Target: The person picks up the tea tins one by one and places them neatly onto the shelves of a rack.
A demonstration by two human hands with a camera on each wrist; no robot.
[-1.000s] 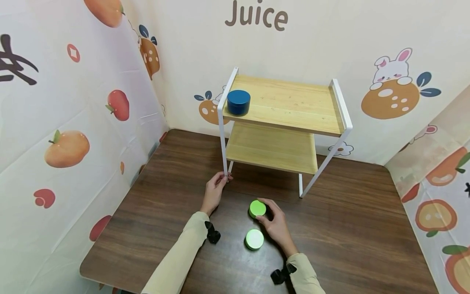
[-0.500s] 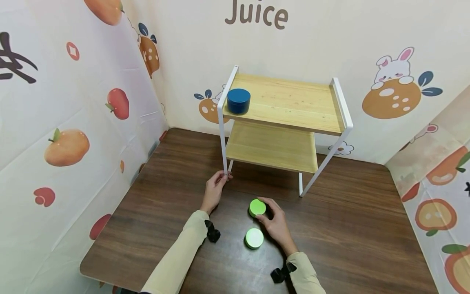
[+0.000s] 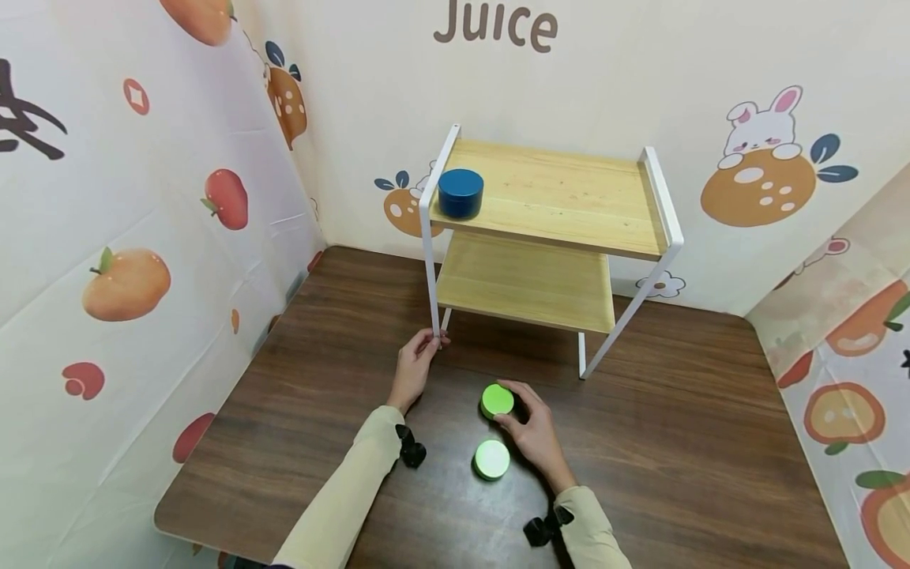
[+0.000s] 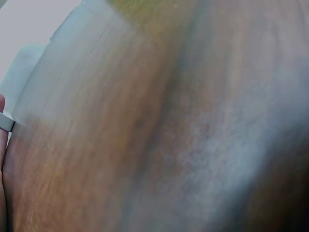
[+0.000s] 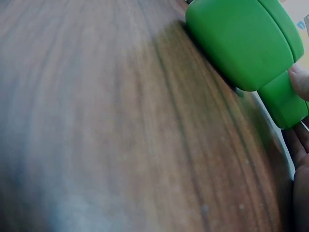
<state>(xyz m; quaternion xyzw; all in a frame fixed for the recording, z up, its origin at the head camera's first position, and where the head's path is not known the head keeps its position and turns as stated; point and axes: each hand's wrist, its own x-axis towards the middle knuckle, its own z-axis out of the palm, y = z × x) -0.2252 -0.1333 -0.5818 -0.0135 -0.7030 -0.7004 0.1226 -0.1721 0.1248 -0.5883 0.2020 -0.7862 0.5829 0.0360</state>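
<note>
Risk of knocking near jar (image 3: 491,460) by dragging far jar (image 3: 497,401), pinched in right hand (image 3: 536,436); of shifting shelf (image 3: 562,194) by tugging left leg (image 3: 430,276), pinched in left hand (image 3: 412,373).

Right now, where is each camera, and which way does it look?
Head: worn on the head, facing forward and down at the two-tier shelf; sleeves, left hand and right hand show.
Left wrist: on that wrist, facing the blurry tabletop; a sliver of hand shows.
Right wrist: on that wrist, facing the tabletop and two green round containers; fingers show.
Shared: head and right wrist both see the containers.
</note>
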